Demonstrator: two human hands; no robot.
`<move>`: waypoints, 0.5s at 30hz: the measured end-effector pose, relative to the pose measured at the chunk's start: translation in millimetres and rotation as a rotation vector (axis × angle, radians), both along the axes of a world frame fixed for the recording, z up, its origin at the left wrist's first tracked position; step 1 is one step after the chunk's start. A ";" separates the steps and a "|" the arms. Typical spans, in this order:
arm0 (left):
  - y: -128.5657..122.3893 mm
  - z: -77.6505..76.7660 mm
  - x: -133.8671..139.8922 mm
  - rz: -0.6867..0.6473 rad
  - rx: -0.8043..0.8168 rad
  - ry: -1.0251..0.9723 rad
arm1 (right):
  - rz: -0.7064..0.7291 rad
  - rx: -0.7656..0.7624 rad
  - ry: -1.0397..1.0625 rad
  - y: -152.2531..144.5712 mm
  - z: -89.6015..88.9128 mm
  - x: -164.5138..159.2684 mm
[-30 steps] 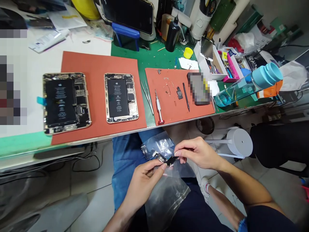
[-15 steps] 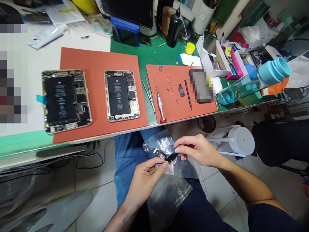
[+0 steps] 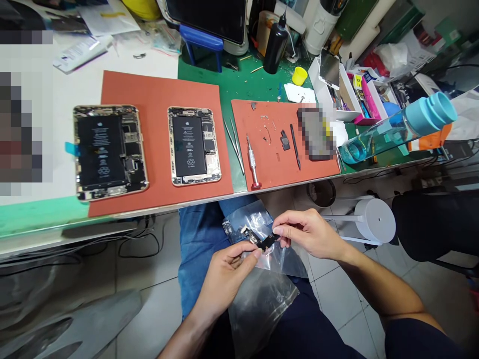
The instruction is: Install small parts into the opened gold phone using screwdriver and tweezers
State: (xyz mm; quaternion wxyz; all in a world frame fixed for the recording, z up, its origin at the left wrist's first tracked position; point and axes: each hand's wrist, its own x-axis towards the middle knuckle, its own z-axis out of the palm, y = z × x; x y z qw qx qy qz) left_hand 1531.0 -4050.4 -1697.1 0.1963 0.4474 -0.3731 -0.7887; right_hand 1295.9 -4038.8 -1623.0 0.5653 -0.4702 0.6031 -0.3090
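Over my lap, both hands pinch a small phone flex cable (image 3: 268,243), black with metal and pale parts at its left end. My left hand (image 3: 228,269) grips it from below between thumb and fingertips. At its right end, the thumb and index finger of my right hand (image 3: 305,232) are closed on the black strip. Beneath lies a clear plastic bag (image 3: 245,217) with small dark parts showing at its left side. Another clear bag (image 3: 262,304) drapes across my thighs. Exactly which kind of flex cable it is stays too small to tell.
Two opened phones (image 3: 111,152) (image 3: 194,144) lie on an orange mat (image 3: 160,94). Tweezers (image 3: 234,147), a screwdriver (image 3: 253,162), a black stick (image 3: 295,147) and small parts lie to the right. A water bottle (image 3: 396,129) leans over the bench edge.
The view has shifted slightly, so the bench things appear a little further right. Both hands keep their pinch on the flex cable, with its black strip tilted slightly differently.
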 end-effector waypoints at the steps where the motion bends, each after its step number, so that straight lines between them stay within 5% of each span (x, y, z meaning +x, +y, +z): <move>1: 0.0 0.6 0.1 0.002 0.000 0.006 | 0.002 -0.006 0.004 0.2 0.0 -0.1; 15: -2.5 2.8 0.3 0.003 -0.073 0.017 | 0.020 -0.017 0.056 -0.2 3.6 1.9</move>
